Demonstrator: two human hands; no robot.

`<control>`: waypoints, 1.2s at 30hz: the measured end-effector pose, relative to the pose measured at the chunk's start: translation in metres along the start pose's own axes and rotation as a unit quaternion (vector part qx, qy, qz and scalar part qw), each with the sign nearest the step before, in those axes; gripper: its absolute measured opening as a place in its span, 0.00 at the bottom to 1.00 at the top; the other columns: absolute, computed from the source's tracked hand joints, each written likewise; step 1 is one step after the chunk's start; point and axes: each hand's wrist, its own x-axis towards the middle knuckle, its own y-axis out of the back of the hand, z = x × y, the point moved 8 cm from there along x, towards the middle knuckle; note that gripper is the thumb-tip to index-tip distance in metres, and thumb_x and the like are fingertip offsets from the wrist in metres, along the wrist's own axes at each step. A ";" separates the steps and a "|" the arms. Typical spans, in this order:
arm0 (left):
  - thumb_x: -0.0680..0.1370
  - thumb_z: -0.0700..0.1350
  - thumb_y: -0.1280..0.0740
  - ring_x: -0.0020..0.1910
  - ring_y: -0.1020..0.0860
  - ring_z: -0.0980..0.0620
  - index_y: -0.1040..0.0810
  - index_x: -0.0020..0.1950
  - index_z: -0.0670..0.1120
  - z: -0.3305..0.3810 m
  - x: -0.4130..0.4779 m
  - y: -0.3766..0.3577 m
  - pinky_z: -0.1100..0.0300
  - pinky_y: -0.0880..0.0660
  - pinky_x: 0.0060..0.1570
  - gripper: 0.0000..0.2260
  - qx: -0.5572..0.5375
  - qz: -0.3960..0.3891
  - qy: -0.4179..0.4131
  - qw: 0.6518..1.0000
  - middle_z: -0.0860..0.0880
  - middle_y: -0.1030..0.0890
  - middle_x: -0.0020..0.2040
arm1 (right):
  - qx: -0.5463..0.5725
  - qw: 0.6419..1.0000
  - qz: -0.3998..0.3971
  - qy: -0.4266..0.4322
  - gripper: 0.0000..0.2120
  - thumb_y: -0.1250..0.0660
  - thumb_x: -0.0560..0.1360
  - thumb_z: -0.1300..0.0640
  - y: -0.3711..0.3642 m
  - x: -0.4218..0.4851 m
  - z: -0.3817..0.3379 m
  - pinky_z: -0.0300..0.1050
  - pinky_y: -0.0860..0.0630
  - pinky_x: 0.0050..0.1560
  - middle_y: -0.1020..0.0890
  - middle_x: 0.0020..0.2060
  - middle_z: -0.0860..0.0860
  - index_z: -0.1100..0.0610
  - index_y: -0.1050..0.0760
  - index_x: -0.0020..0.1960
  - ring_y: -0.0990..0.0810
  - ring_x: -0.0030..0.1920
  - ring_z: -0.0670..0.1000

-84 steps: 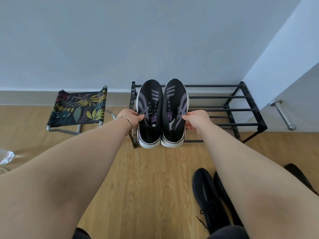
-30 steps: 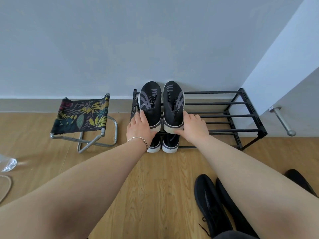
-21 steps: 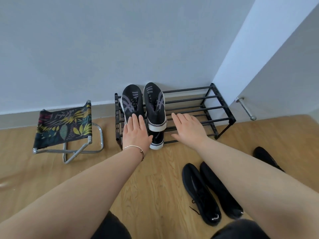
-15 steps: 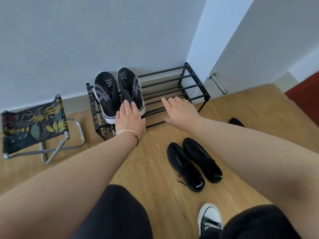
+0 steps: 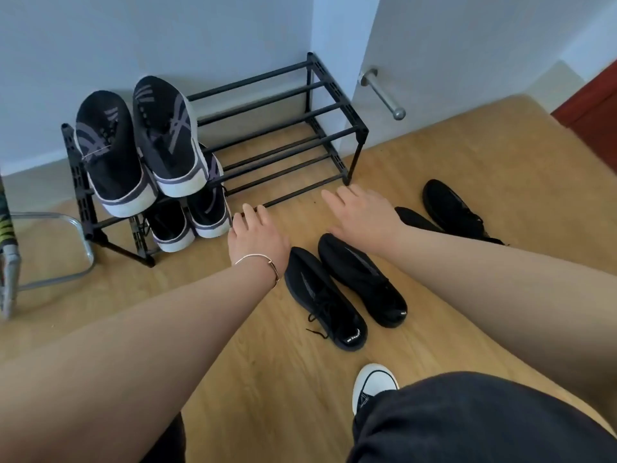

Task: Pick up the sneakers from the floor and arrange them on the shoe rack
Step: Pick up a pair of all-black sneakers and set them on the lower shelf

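Note:
A black metal shoe rack (image 5: pixel 320 111) stands against the wall. A pair of black sneakers with grey stripes (image 5: pixel 137 145) rests on its top shelf at the left. A similar pair (image 5: pixel 187 218) sits on the shelf below. A pair of all-black sneakers (image 5: pixel 344 292) lies on the wooden floor in front. My left hand (image 5: pixel 257 238) hovers open just left of their toes. My right hand (image 5: pixel 360 212) is open above the toe of the right shoe. Neither hand holds anything.
Another black sneaker (image 5: pixel 457 212) and part of one more (image 5: pixel 414 218) lie to the right, behind my right arm. A white-toed sneaker (image 5: pixel 370 385) peeks out by my knee. A folding stool's metal frame (image 5: pixel 50 262) stands at the left. A doorstop (image 5: pixel 384 95) juts from the door.
Both hands have left the striped sneakers on the top shelf and drawn back down toward the black pair on the floor. My view has swung right and downward.

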 end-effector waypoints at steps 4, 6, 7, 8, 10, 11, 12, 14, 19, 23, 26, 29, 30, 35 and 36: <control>0.82 0.58 0.42 0.77 0.40 0.38 0.43 0.78 0.41 0.013 -0.007 -0.041 0.46 0.35 0.73 0.32 0.030 -0.043 -0.001 0.999 0.39 0.42 0.79 | 0.025 0.999 -0.025 -0.005 0.34 0.36 0.87 0.42 -0.049 -0.010 0.017 0.57 0.21 0.66 0.22 0.72 0.61 0.60 0.39 0.85 0.23 0.71 0.63; 0.82 0.58 0.43 0.71 0.33 0.39 0.39 0.75 0.41 0.018 -0.013 -0.063 0.48 0.30 0.66 0.28 0.035 -0.066 0.006 0.997 0.39 0.35 0.75 | 0.029 0.999 -0.046 0.000 0.35 0.38 0.88 0.41 -0.075 -0.016 0.023 0.57 0.21 0.68 0.23 0.73 0.60 0.60 0.40 0.86 0.24 0.72 0.62; 0.82 0.58 0.42 0.67 0.30 0.40 0.36 0.73 0.41 0.021 -0.015 -0.074 0.49 0.28 0.62 0.27 0.035 -0.080 0.012 0.996 0.40 0.31 0.71 | 0.032 0.998 -0.057 0.002 0.35 0.39 0.88 0.40 -0.088 -0.020 0.026 0.56 0.21 0.69 0.23 0.74 0.60 0.60 0.41 0.86 0.24 0.72 0.62; 0.82 0.58 0.42 0.64 0.28 0.40 0.35 0.72 0.41 0.023 -0.019 -0.084 0.50 0.27 0.59 0.26 0.026 -0.101 0.022 0.994 0.40 0.29 0.69 | 0.037 0.997 -0.068 0.004 0.35 0.39 0.88 0.39 -0.099 -0.024 0.027 0.56 0.21 0.71 0.24 0.75 0.59 0.60 0.41 0.86 0.25 0.73 0.61; 0.82 0.59 0.42 0.65 0.28 0.39 0.37 0.73 0.40 0.025 -0.024 -0.107 0.48 0.26 0.59 0.28 -0.011 -0.157 0.064 0.985 0.39 0.30 0.69 | 0.051 0.995 -0.086 -0.003 0.36 0.39 0.87 0.38 -0.119 -0.031 0.030 0.56 0.21 0.71 0.24 0.75 0.58 0.59 0.41 0.86 0.25 0.74 0.60; 0.82 0.59 0.42 0.65 0.27 0.39 0.36 0.73 0.40 0.025 -0.025 -0.119 0.48 0.26 0.60 0.28 -0.036 -0.182 0.095 0.978 0.38 0.30 0.69 | 0.058 0.994 -0.094 -0.009 0.36 0.39 0.87 0.38 -0.128 -0.033 0.031 0.55 0.21 0.71 0.24 0.75 0.58 0.59 0.41 0.86 0.25 0.74 0.60; 0.82 0.60 0.41 0.64 0.26 0.38 0.35 0.72 0.39 0.024 -0.027 -0.130 0.47 0.25 0.60 0.28 -0.069 -0.205 0.128 0.968 0.38 0.29 0.68 | 0.064 0.993 -0.102 -0.014 0.36 0.40 0.87 0.38 -0.137 -0.036 0.031 0.55 0.21 0.71 0.24 0.75 0.57 0.58 0.41 0.86 0.25 0.74 0.59; 0.80 0.60 0.38 0.59 0.22 0.38 0.33 0.70 0.39 0.022 -0.032 -0.154 0.47 0.22 0.58 0.29 -0.164 -0.245 0.201 0.934 0.38 0.24 0.65 | 0.085 0.988 -0.124 -0.025 0.37 0.40 0.87 0.37 -0.153 -0.039 0.032 0.54 0.21 0.71 0.24 0.75 0.57 0.59 0.42 0.87 0.25 0.74 0.59; 0.79 0.60 0.35 0.49 0.21 0.41 0.25 0.65 0.39 0.029 -0.049 -0.195 0.52 0.26 0.47 0.27 -0.296 -0.314 0.277 0.859 0.41 0.18 0.57 | 0.189 0.953 -0.201 -0.127 0.37 0.39 0.86 0.35 -0.191 -0.047 0.048 0.56 0.23 0.72 0.23 0.73 0.60 0.59 0.37 0.84 0.24 0.72 0.62; 0.76 0.60 0.32 0.53 0.19 0.39 0.25 0.62 0.41 0.034 -0.061 -0.217 0.52 0.24 0.52 0.26 -0.361 -0.319 0.308 0.821 0.42 0.18 0.57 | 0.324 0.888 -0.246 -0.216 0.31 0.35 0.85 0.37 -0.214 -0.055 0.059 0.52 0.21 0.59 0.18 0.67 0.59 0.60 0.27 0.76 0.19 0.62 0.60; 0.71 0.58 0.26 0.50 0.16 0.38 0.24 0.61 0.42 0.027 -0.061 -0.231 0.48 0.19 0.56 0.27 -0.426 -0.279 0.357 0.783 0.43 0.16 0.53 | 0.396 0.850 -0.253 -0.238 0.25 0.32 0.85 0.42 -0.221 -0.060 0.059 0.50 0.21 0.59 0.15 0.66 0.57 0.58 0.24 0.74 0.17 0.61 0.59; 0.72 0.53 0.24 0.47 0.15 0.38 0.23 0.57 0.43 0.025 -0.060 -0.230 0.47 0.17 0.53 0.20 -0.461 -0.265 0.380 0.757 0.44 0.16 0.50 | 0.438 0.825 -0.255 -0.251 0.24 0.30 0.85 0.44 -0.225 -0.060 0.057 0.49 0.21 0.63 0.16 0.69 0.55 0.56 0.24 0.76 0.17 0.67 0.59; 0.72 0.52 0.24 0.48 0.15 0.38 0.23 0.57 0.44 0.024 -0.058 -0.230 0.48 0.18 0.54 0.19 -0.472 -0.258 0.381 0.752 0.44 0.16 0.50 | 0.445 0.818 -0.256 -0.258 0.24 0.29 0.85 0.46 -0.227 -0.059 0.056 0.48 0.22 0.61 0.16 0.69 0.55 0.56 0.24 0.76 0.17 0.66 0.59; 0.71 0.50 0.25 0.46 0.15 0.40 0.18 0.47 0.45 0.007 -0.032 -0.237 0.46 0.18 0.55 0.11 -0.467 -0.225 0.337 0.786 0.44 0.14 0.47 | 0.471 0.797 -0.234 -0.297 0.24 0.28 0.85 0.49 -0.236 -0.054 0.060 0.51 0.21 0.64 0.16 0.70 0.56 0.58 0.24 0.77 0.17 0.66 0.59; 0.71 0.50 0.25 0.45 0.15 0.40 0.19 0.44 0.46 0.004 -0.027 -0.233 0.46 0.18 0.55 0.09 -0.461 -0.218 0.329 0.795 0.45 0.14 0.44 | 0.476 0.793 -0.229 -0.304 0.24 0.27 0.84 0.49 -0.236 -0.052 0.060 0.51 0.21 0.63 0.16 0.68 0.56 0.58 0.23 0.76 0.17 0.64 0.59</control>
